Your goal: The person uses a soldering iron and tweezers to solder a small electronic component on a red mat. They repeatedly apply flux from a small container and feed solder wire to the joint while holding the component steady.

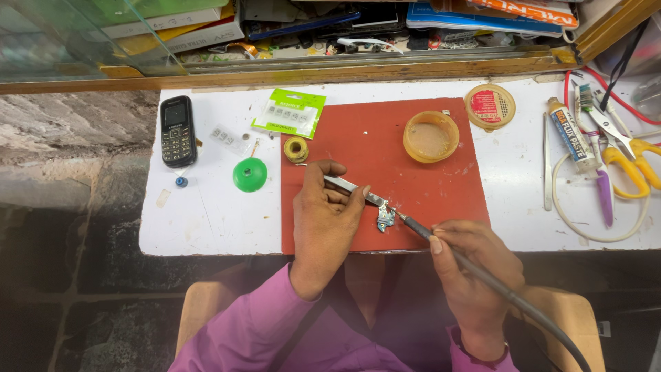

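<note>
- Left hand (322, 219) has its grip pinched on a pair of metal tweezers (354, 190), whose tips clamp a small silvery metal part (384, 218) just below centre frame, sitting on the red mat (385, 151).
- Right hand (472, 270) has its grip wrapped pen-style around a soldering iron (451, 251), dark handle with a thick grey cable running off to the lower right. The tip (402, 217) sits right at the edge of the part, touching or as good as.
- My take on doing this bit well: keep the tweezer hand's heel planted on the surface so the part can't skate, bring only the very tip of the iron to the joint, and keep pressure light, since something that small will twist out of the tweezers easily.
- The cable looks stiff enough to tug the iron, so leave it some slack.
- Materials: the mat is matte red and a bit scuffed, lying on a smooth white surface (206, 213). The part is shiny, irregular and thin.
- Around it: a round amber tin (431, 136) upper right of the mat, a small spool of solder wire (296, 149) at its upper left corner, and a glossy green plastic dome (250, 174) left of the mat.
- Further out: a black keypad phone (178, 131) upper left, and yellow-handled scissors (630, 148) plus a flux tube (571, 134) far right.
</note>
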